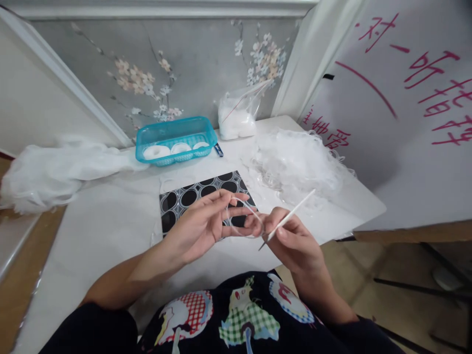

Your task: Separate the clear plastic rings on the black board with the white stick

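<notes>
My left hand (201, 223) held a thin white loop (245, 219) spread, my right hand (295, 241) pinched the needle (289, 220); three finished rings lay in the blue basket (176, 139), a big tangled pile (298, 164) remained

Soft even daylight, faint shadows, warped edges

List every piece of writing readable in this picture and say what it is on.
White board on the right: handwritten red characters, seen at a slant; the upper lines seem to read "一对一" and "听指挥", though that reading is uncertain.
Lower left of the same board: more red characters, too skewed to read.
Blue basket, plastic bag, patterned mat: no writing visible.
</notes>
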`<state>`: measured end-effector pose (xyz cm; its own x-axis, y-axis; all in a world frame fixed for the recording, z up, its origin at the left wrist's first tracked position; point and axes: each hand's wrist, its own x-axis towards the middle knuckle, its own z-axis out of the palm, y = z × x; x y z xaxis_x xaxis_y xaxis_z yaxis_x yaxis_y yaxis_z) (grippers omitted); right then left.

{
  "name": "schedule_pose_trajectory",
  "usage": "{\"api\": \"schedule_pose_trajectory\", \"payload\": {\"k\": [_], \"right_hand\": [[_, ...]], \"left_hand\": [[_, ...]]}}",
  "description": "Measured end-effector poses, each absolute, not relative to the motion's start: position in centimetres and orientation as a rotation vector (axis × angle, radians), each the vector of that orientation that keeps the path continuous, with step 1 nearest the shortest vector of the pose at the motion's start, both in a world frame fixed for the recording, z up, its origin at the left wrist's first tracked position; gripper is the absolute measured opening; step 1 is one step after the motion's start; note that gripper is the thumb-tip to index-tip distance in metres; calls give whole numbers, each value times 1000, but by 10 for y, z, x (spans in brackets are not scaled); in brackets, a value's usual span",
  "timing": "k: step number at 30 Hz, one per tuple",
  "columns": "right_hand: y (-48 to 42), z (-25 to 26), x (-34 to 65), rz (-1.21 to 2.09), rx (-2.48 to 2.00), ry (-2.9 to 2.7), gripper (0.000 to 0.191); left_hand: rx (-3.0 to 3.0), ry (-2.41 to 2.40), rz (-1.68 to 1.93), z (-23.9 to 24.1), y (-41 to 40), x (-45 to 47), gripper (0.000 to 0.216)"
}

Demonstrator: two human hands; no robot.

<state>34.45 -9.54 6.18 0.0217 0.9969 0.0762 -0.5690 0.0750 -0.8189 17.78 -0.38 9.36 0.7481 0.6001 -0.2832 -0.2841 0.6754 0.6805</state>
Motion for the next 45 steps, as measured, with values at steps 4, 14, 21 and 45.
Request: {"api": "schedule_pose_trajectory", "payload": {"k": [4,14,21,45], "right_hand": [[-95,58,364,1284,-596,-525,14],[-52,-20,408,1087,-1388,-944,27],[-42,-57,403,802,-1653,-1190,38],[-51,-57,402,713,-1730,-1141,34]], "left_hand": [[544,630,512,89,-3,184,9],[818,713,466,52,13,197,9],[1378,824,482,-23,35,214,17],[366,646,609,113,-20,195,27]]}}
